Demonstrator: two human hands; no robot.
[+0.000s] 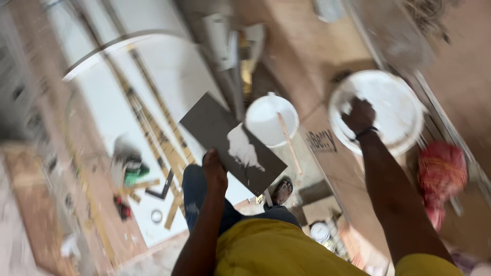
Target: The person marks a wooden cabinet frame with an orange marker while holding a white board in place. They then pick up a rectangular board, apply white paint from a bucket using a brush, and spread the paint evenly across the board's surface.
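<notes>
Printed brown cardboard (332, 153) under bucket (399, 138)

the board (225, 140) in the left hand (214, 168) is dark grey with a white smear near its lower right edge. the big bucket (396, 110) under the right hand (359, 115) is white inside, the small bucket (266, 120) white too, with a pale wooden stick (290, 143). the shirt (276, 250) is mustard yellow, the jeans (194, 191) blue, the wristband (366, 133) black, the bag (442, 171) red, the floor (302, 46) light brown.
</notes>
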